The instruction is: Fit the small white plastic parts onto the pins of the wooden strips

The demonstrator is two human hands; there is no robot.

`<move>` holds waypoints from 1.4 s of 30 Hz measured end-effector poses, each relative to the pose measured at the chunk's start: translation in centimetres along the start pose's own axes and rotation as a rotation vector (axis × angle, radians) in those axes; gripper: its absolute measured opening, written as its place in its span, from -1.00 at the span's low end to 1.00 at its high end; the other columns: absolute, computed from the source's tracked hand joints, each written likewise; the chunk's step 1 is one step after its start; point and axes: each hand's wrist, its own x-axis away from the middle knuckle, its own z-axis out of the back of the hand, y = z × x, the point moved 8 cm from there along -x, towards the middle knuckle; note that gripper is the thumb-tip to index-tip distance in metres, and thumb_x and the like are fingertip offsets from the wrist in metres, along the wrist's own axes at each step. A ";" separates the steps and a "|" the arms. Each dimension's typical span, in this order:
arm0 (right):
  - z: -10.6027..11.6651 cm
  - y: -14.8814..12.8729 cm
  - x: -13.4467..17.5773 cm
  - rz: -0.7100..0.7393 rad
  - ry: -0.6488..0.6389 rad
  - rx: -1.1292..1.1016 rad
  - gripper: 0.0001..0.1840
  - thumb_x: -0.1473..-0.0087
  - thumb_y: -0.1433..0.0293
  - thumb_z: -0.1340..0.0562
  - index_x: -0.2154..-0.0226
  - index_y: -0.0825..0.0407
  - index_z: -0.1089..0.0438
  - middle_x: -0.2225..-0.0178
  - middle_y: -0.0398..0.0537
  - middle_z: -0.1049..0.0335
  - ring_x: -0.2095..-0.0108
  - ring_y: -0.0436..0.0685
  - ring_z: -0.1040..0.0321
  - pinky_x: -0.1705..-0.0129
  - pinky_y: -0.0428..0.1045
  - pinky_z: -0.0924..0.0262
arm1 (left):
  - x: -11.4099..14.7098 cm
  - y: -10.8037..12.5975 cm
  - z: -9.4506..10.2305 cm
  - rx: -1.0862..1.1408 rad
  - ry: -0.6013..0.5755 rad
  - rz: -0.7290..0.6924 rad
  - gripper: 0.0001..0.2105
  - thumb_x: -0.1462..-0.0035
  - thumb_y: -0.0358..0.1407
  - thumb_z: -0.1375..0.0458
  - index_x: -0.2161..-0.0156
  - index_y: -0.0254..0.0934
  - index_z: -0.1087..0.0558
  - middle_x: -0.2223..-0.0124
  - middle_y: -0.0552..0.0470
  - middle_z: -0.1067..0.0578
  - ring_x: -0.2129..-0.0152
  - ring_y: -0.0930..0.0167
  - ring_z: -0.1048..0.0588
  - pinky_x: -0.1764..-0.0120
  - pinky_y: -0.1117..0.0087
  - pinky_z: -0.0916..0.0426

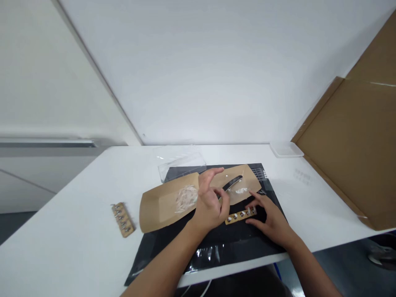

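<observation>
My left hand (212, 200) is over the middle of the dark mat, between two brown paper trays. One finger stretches out to the right and the others curl in; what they hold, if anything, is hidden. Behind it, a dark narrow tool (233, 182) lies across the right paper tray (236, 171), near small white pieces (241, 191); whether the hand touches the tool I cannot tell. My right hand (269, 216) has its thumb and a finger on either side of the right end of a small wooden strip (239, 217) set with several round metal parts.
The left paper tray (154, 210) holds a heap of thin clear pieces (186, 199). A second studded wooden strip (123, 219) lies farther left. Clear plastic boxes (181, 163) stand behind the mat (229, 251). A shallow white lid (286, 149) and large cardboard (349, 152) are right.
</observation>
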 end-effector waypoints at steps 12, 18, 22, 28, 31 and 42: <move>2.7 0.2 1.1 -0.089 0.016 -0.176 -0.06 -0.20 0.28 -0.42 -0.44 -0.14 0.08 0.13 -0.04 -0.58 0.04 0.29 -0.54 -0.05 0.25 -0.38 | -0.9 1.9 0.2 -0.085 -0.085 -0.187 -0.70 -0.23 -0.49 -0.28 -0.04 -0.22 -0.47 0.04 -0.14 -0.46 -0.03 0.16 -0.50 0.14 0.18 -0.60; 10.3 1.0 -4.0 -0.026 0.201 -0.134 0.00 -0.13 0.18 -0.49 -0.41 -0.07 0.04 0.13 0.00 -0.62 0.01 0.30 -0.51 0.04 0.18 -0.31 | -1.6 2.0 0.3 -0.102 -0.084 -0.257 -0.73 -0.32 -0.53 -0.21 -0.05 -0.22 -0.51 0.17 -0.05 -0.65 0.11 0.24 -0.59 0.00 0.07 -0.57; 12.2 5.9 -11.8 -0.122 0.312 -0.084 0.05 0.00 0.10 -0.54 -0.35 0.02 -0.05 0.10 0.05 -0.64 -0.01 0.30 -0.51 0.02 0.15 -0.30 | -1.3 1.5 0.1 -0.091 -0.104 -0.254 -0.63 -0.35 -0.56 -0.14 -0.18 -0.22 -0.46 0.10 -0.05 -0.69 0.03 0.21 -0.60 -0.05 0.02 -0.57; 9.7 13.4 -20.9 -0.267 0.271 -0.012 0.02 0.01 0.20 -0.52 -0.32 0.15 -0.05 0.18 0.04 -0.66 0.01 0.23 -0.56 -0.10 0.14 -0.31 | -0.2 -0.1 -0.8 -0.065 -0.173 -0.188 -0.47 -0.33 -0.61 -0.08 -0.34 -0.22 -0.32 -0.02 -0.07 -0.67 -0.12 0.23 -0.52 -0.17 0.05 -0.51; 8.8 15.5 -23.1 -0.320 0.235 0.069 -0.02 0.07 0.26 -0.55 -0.28 0.12 -0.13 0.21 0.02 -0.66 0.07 0.25 -0.58 -0.08 0.16 -0.34 | -0.2 -0.6 -0.8 -0.090 -0.176 -0.155 -0.44 -0.32 -0.63 -0.02 -0.35 -0.24 -0.28 0.01 -0.07 -0.68 -0.13 0.24 -0.50 -0.14 0.08 -0.53; 10.5 12.0 -19.3 -0.070 0.233 0.350 -0.58 -0.12 0.18 -0.44 0.00 -0.05 -0.49 -0.09 0.05 -0.56 -0.16 0.33 -0.44 -0.26 0.21 -0.22 | -0.6 0.4 -1.7 -0.148 -0.361 -0.092 -0.70 -0.21 -0.56 -0.10 0.01 -0.25 -0.50 -0.18 -0.20 -0.49 -0.16 0.13 -0.40 -0.16 0.01 -0.47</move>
